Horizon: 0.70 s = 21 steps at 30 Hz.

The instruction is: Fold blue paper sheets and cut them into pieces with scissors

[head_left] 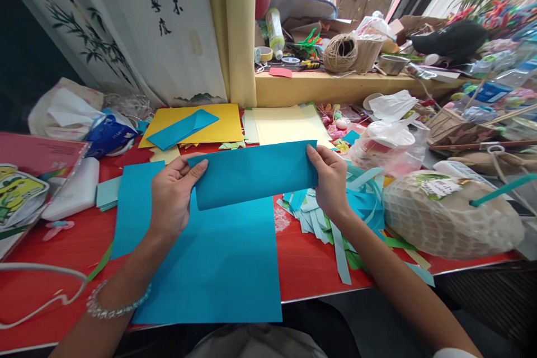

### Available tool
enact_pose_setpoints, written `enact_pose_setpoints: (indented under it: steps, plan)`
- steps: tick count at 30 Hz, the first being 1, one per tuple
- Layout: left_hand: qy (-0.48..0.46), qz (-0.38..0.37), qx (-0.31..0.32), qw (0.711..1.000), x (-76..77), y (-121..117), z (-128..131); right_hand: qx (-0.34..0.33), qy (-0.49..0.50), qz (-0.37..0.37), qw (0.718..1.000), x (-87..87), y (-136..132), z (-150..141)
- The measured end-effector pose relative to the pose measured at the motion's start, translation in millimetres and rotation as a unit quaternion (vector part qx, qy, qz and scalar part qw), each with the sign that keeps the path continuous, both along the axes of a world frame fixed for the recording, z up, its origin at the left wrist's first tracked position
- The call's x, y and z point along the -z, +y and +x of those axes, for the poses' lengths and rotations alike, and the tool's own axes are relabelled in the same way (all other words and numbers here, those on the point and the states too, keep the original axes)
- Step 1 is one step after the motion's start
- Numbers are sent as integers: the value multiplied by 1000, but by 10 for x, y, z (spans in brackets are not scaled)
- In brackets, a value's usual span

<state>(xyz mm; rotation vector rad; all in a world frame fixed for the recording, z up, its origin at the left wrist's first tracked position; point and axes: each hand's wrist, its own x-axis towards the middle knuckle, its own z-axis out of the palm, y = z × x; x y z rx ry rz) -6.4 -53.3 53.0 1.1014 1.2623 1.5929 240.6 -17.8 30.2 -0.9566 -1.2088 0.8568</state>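
A folded strip of blue paper (255,176) is stretched between my two hands, raised above the table. My left hand (174,196) pinches its left end, thumb on top. At the other end, the upper right corner is gripped by my right hand (329,179) between thumb and fingers. Below lies a large blue sheet (230,268), reaching the table's front edge. Another blue sheet (134,196) lies partly behind my left forearm. Farther back, a folded blue piece (182,128) rests on yellow paper (226,128).
Cut paper strips (314,218) are heaped on the red table (302,274) beside my right forearm. A netted, wrapped coconut-like thing with a straw (448,215) sits at the right. Cream sheets (289,123) lie at the back. A white box (75,190) stands left. Twine (339,53) is on the sill.
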Motion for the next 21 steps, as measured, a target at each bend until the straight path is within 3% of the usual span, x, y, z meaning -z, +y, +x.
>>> enact_pose_setpoints:
  steps: [6, 21]
  plan:
    - [22, 3, -3, 1000, 32, 21, -9, 2, -15, -8, 1000, 41, 15, -2]
    - [-24, 2, 3, 1000, 14, 10, 14, 2, 13, -2, 1000, 30, -6, -22]
